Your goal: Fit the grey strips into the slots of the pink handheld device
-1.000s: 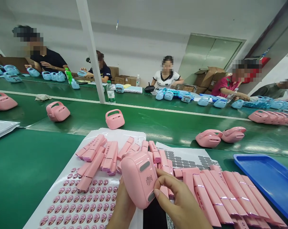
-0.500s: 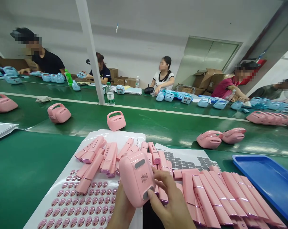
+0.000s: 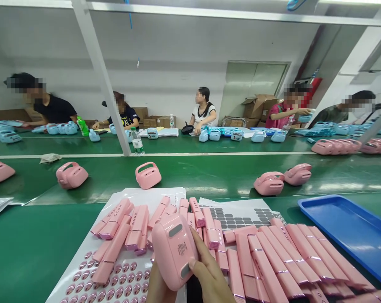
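Observation:
A small pink portable speaker (image 3: 173,263) is held up in front of me, its underside turned to my view. Two grey oval pads show on that face, an upper pad (image 3: 175,230) and a lower pad (image 3: 186,269), with printed text between them. My left hand (image 3: 158,281) supports the speaker from behind and below, its fingers mostly hidden. Closed along the right side is my right hand (image 3: 211,275), its thumb at the lower pad. Beneath lie pink microphone-like sticks (image 3: 113,248) and a sheet of round pink stickers (image 3: 121,278).
More pink sticks (image 3: 281,256) lie to the right, near a sheet of grey oval pads (image 3: 231,216) and a blue tray (image 3: 345,229). Pink speakers (image 3: 148,176) stand along the green belt (image 3: 193,172). Across it, several people sit among blue speakers (image 3: 214,134).
The view has levelled and shifted. My right hand's fingers, spread beside the speaker before, now lie closer along its side, the thumb still at the lower pad. A co-worker at right has raised a blue speaker.

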Motion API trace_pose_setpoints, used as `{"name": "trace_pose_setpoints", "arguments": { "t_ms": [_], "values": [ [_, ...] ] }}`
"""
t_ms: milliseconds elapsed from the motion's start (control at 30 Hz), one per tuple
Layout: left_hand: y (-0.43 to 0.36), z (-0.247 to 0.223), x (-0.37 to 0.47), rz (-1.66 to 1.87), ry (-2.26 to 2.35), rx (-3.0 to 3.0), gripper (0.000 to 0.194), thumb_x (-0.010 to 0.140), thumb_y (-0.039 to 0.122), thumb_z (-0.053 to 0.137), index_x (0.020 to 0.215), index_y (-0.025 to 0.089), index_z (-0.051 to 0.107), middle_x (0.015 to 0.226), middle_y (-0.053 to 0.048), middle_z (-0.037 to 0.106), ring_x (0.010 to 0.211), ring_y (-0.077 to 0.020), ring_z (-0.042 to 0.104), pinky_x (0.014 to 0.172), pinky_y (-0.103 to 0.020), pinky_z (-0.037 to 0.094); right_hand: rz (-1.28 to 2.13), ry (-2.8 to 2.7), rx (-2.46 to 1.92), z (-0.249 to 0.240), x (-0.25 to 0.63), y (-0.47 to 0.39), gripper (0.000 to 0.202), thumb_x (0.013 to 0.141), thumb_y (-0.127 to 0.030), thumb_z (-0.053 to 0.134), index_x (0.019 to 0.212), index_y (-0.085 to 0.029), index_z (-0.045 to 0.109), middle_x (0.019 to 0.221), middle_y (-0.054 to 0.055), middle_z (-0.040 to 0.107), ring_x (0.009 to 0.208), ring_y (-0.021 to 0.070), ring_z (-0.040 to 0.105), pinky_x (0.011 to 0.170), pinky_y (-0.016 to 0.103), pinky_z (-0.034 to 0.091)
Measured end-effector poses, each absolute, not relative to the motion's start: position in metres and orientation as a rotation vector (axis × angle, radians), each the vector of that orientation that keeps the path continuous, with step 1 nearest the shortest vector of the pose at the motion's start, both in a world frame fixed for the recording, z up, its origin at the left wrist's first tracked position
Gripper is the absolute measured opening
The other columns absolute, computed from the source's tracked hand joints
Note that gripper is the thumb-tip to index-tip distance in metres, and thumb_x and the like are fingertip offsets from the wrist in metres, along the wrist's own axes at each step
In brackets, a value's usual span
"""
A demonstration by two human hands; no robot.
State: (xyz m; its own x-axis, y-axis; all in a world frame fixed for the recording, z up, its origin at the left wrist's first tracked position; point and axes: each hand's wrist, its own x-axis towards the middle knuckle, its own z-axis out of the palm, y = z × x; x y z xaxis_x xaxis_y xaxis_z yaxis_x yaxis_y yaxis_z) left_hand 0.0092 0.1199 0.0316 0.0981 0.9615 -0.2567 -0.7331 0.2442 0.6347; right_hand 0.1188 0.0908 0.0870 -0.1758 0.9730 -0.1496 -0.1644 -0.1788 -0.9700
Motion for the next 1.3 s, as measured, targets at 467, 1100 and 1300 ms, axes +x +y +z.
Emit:
{"name": "trace_pose_setpoints", "arguments": {
  "t_ms": [467, 1100, 1300],
  "values": [
    [0.107, 0.051, 0.014, 1.185, 0.755, 0.39, 0.054, 0.076, 0.043, 0.063, 0.126, 0.028, 0.048, 0.117, -0.01, 0.059, 0.104, -0.0269, 0.057, 0.08, -0.037, 0.052, 1.424, -1.058, -1.07, 0.093, 0.13, 0.073, 0.068, 0.08, -0.065, 0.049, 0.137, -0.03, 0.039, 0.144, -0.004, 0.037, 0.137, 0.0192, 0.022, 0.112, 0.03, 0.021],
    [0.29, 0.135, 0.071, 1.082, 1.425, 1.474, 0.016, 0.084, 0.036, 0.045, 0.086, 0.021, 0.039, 0.08, 0.0, 0.053, 0.072, -0.0171, 0.058, 0.068, -0.037, 0.052, 0.968, -1.299, -1.444, 0.076, 0.273, 0.084, 0.039, 0.082, -0.054, 0.047, 0.1, -0.023, 0.064, 0.104, 0.006, 0.065, 0.094, 0.0233, 0.059, 0.082, 0.032, 0.046],
    [0.361, 0.097, 0.116, 0.778, 1.678, 1.971, 0.013, 0.082, 0.01, 0.044, 0.09, 0.016, 0.053, 0.081, -0.004, 0.054, 0.086, -0.0213, 0.055, 0.085, -0.043, 0.041, 0.631, -1.578, -1.807, 0.096, 0.307, 0.109, 0.027, 0.093, -0.028, 0.036, 0.105, -0.022, 0.06, 0.109, 0.003, 0.063, 0.1, 0.0171, 0.056, 0.086, 0.026, 0.044]
  ]
}}
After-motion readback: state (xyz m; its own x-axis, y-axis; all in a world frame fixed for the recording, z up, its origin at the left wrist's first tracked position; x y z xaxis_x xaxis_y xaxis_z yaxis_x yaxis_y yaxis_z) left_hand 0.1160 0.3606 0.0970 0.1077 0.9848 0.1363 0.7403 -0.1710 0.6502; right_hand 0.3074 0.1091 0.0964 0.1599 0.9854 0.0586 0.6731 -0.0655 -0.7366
